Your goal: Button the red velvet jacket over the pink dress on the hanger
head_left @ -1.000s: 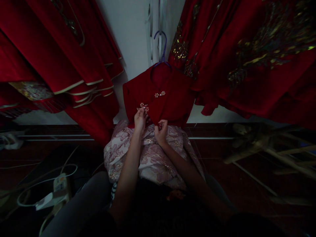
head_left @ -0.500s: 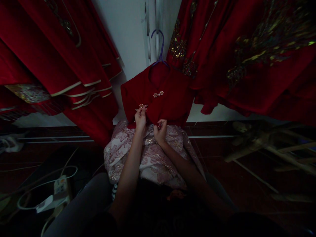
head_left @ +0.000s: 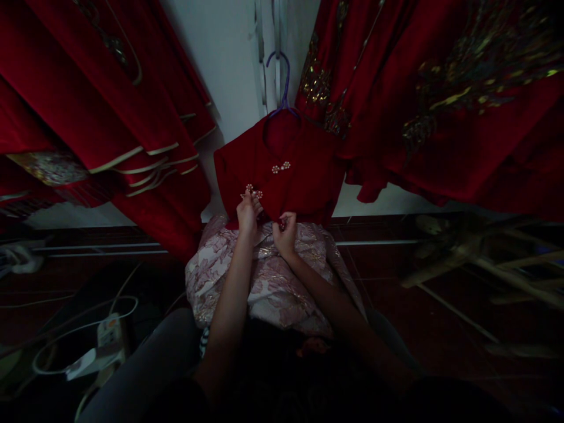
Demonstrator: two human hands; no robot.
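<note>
A red garment (head_left: 304, 176) hangs from a purple hanger (head_left: 286, 88) in front of me, its lower part over my lap. A pearl flower clasp (head_left: 281, 168) sits near its neckline. Lower and to the left is a second flower clasp (head_left: 255, 192). My left hand (head_left: 247, 216) is closed at this lower clasp, its fingertips partly hidden against it. Beside it, at the garment's lower edge, my right hand (head_left: 285, 235) pinches the red cloth between thumb and fingers. Pale pink floral fabric (head_left: 282, 288) with gold threads covers my lap beneath both hands.
Red garments with pale trim (head_left: 145, 117) hang at the left. More red garments with gold sequins (head_left: 462, 100) hang at the right. A power strip (head_left: 110, 335) with cables lies lower left. Wooden legs of some furniture (head_left: 467, 258) stand at the right.
My left hand has shifted slightly left and down, so more of the lower flower clasp shows above its fingers. The right hand stays pinched at the red cloth.
</note>
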